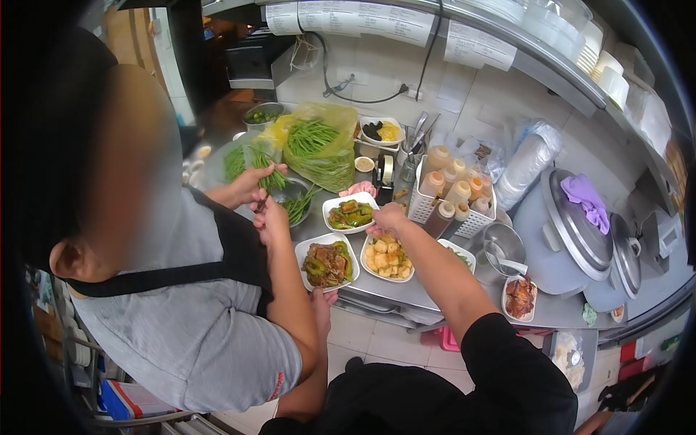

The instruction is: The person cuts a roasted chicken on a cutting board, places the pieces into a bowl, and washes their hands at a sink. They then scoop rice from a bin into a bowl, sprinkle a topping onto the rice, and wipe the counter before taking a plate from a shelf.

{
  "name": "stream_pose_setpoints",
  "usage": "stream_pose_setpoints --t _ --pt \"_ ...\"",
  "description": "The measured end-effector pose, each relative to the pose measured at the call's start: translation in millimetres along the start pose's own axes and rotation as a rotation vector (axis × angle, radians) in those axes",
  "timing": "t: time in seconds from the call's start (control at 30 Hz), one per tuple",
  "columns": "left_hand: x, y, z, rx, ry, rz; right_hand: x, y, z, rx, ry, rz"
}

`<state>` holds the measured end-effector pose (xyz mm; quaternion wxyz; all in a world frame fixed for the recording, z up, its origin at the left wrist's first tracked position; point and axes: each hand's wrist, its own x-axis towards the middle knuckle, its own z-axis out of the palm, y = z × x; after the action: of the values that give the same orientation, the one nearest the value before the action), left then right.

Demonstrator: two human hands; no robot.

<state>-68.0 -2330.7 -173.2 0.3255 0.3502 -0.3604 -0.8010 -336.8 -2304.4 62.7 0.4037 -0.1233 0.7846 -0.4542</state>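
Note:
My left hand (323, 303) is closed on the near edge of a white bowl (299, 252) of brown meat and green pepper pieces; its fingers are partly hidden under the bowl. With my right hand (388, 220) I pinch the right rim of another white bowl (326, 210), which holds green peppers in dark sauce. Just below that hand, a third white bowl (370, 273) contains pale golden chunks with bits of green. Pink slices (360, 190) lie behind the pepper bowl.
At left, a co-worker's hands (264, 199) hold green beans over a metal bowl (308, 210). Behind stands a yellow bag (319, 138) of beans. A white basket (419, 206) of sauce bottles, a metal pot (500, 246) and large lidded pots (551, 246) occupy the right.

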Motion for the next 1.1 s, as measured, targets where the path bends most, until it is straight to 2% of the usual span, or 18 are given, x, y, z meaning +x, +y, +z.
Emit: stream_pose_setpoints --t 0.1,0.2,0.23,0.3,0.37,0.43,0.53,0.57,0.63,0.77,0.8,0.83,0.87,0.9,0.93,1.0,1.07,1.1 --pt "-55 59 44 -0.097 0.042 -0.046 14 -5 9 -0.057 0.033 -0.017" --pt "11 -1 -20 -0.007 -0.111 -0.02 40 -9 9 -0.194 0.085 -0.028" --pt "-1 11 -7 0.003 -0.051 0.018 53 -8 8 -0.252 0.101 -0.025" --pt "-50 65 45 0.023 0.075 0.089 92 8 10 -0.31 0.217 -0.125" --pt "-43 61 35 0.014 -0.018 0.144 100 17 7 -0.369 0.276 -0.245" --pt "-49 64 36 0.001 -0.02 0.15 78 14 4 -0.423 0.273 -0.397" --pt "-57 75 43 0.014 0.034 0.102 19 22 3 -0.471 0.465 -0.766" --pt "-54 77 32 -0.223 -0.105 0.046 -4 24 -1 -0.47 0.533 -0.902" --pt "-52 82 16 -0.697 -0.385 -0.084 -52 30 -18 -0.429 0.399 -0.956" --pt "-64 111 71 -0.023 0.094 -0.029 -133 85 -52 -0.379 0.109 -0.781" --pt "-41 94 23 -0.318 -0.275 -0.043 -147 106 -60 -0.395 0.097 -0.834" --pt "-40 85 20 -0.234 -0.373 0.022 -163 131 -68 -0.419 0.125 -0.864" --pt "-52 81 29 0.537 -0.388 0.309 -175 162 -74 -0.421 0.131 -0.825" --pt "-12 60 -11 1.091 -0.648 0.81 -191 188 -83 -0.412 0.081 -0.792" --pt "-88 90 57 0.633 -0.413 0.55 -211 211 -91 -0.459 0.094 -0.703" --pt "-102 84 70 0.07 -0.008 -0.13 -235 272 -107 -0.466 0.15 -0.611" --pt "-114 39 56 0.257 0.063 -0.268 -260 338 -126 -0.549 0.207 -0.53" --pt "-108 9 28 0.327 -0.086 -0.346 -273 380 -137 -0.607 0.25 -0.512"
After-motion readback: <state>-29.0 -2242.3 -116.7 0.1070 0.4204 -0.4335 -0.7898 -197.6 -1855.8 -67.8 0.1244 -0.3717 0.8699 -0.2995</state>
